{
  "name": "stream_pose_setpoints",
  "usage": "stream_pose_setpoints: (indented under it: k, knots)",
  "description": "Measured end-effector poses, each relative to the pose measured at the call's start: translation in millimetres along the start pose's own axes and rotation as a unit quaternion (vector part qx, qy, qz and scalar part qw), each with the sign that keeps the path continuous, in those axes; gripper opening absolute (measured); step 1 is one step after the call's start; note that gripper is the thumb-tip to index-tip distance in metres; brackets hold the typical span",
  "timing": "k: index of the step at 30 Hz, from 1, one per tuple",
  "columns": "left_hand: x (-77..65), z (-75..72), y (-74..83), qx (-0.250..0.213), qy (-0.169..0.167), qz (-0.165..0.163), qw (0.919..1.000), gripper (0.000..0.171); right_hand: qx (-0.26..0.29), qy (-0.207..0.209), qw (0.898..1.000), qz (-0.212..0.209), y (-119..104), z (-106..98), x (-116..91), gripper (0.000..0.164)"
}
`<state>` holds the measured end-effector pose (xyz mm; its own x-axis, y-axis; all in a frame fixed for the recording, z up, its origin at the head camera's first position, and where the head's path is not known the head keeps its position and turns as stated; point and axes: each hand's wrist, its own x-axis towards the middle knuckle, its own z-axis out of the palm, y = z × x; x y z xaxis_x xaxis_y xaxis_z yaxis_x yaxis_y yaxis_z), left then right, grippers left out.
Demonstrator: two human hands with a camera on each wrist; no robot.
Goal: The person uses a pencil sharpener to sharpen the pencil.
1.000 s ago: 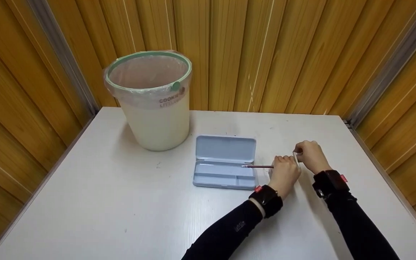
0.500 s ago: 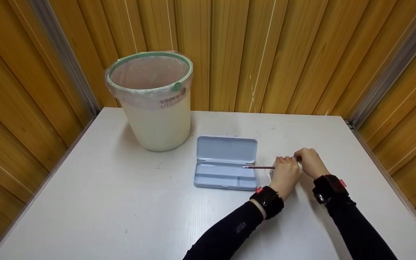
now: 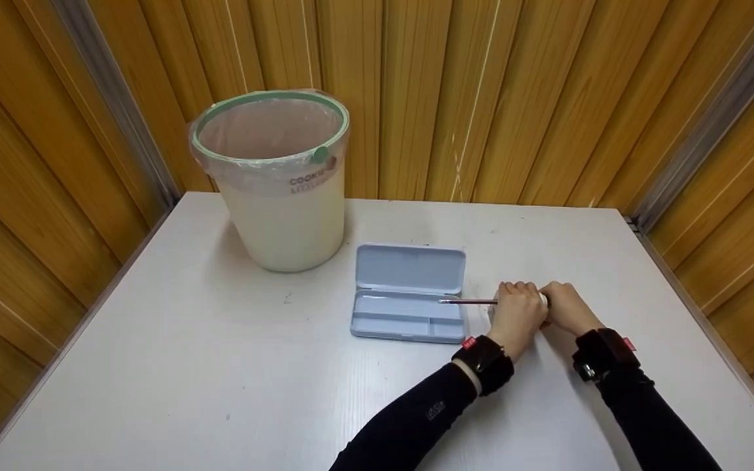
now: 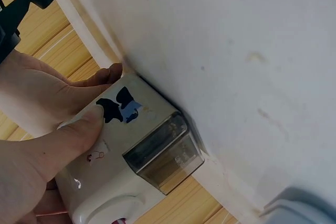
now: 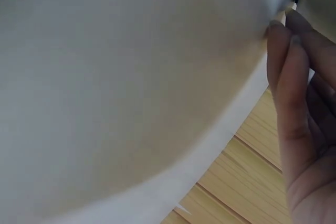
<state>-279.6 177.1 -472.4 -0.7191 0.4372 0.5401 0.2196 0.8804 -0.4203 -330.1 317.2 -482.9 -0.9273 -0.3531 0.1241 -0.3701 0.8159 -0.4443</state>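
My left hand (image 3: 518, 320) grips a white crank pencil sharpener (image 4: 115, 150), its thumb across the sticker-marked face. A clear shavings drawer (image 4: 170, 156) shows on the sharpener's side. Out of the sharpener toward the left sticks a dark red pencil (image 3: 468, 301), its end over the pencil case. At the opposite end, my right hand (image 3: 572, 311) pinches the sharpener's crank handle, which its fingers mostly hide. In the right wrist view the fingertips (image 5: 295, 43) are drawn together at the frame's upper right.
A light blue pencil case (image 3: 410, 269) lies with its lid up, left of the hands. Behind it on the left stands a cream bin (image 3: 285, 222) with a green rim and plastic liner. Wooden panels (image 3: 416, 98) enclose the white table (image 3: 252, 392) on the back and sides.
My right hand has swung down and round at the sharpener's end, and the white crank arm seen earlier has turned with it. The left hand, sharpener and pencil stay in place.
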Motion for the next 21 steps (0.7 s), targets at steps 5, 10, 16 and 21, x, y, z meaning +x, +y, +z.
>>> stream_pose_setpoints:
  k: [5,10,16,21]
  knots:
    - [-0.5,-0.4,0.6,0.002,-0.002,-0.002,1.0,0.021,0.033,-0.037,0.999,0.024,-1.4,-1.3,-9.8,0.008]
    - [-0.5,-0.9,0.7,-0.007,-0.014,0.003,0.9999,0.022,0.024,-0.046,0.998,0.028,-7.3,-2.7,-20.7,0.012]
    - [-0.5,-1.9,0.6,-0.012,-0.028,0.008,0.9995,0.022,0.009,-0.04,0.999,0.013,-19.1,-8.9,-34.0,0.016]
    - [-0.2,-2.1,-0.2,-0.011,-0.008,-0.003,0.9999,0.021,-0.022,-0.031,0.999,0.002,-31.9,-21.6,-43.5,0.021]
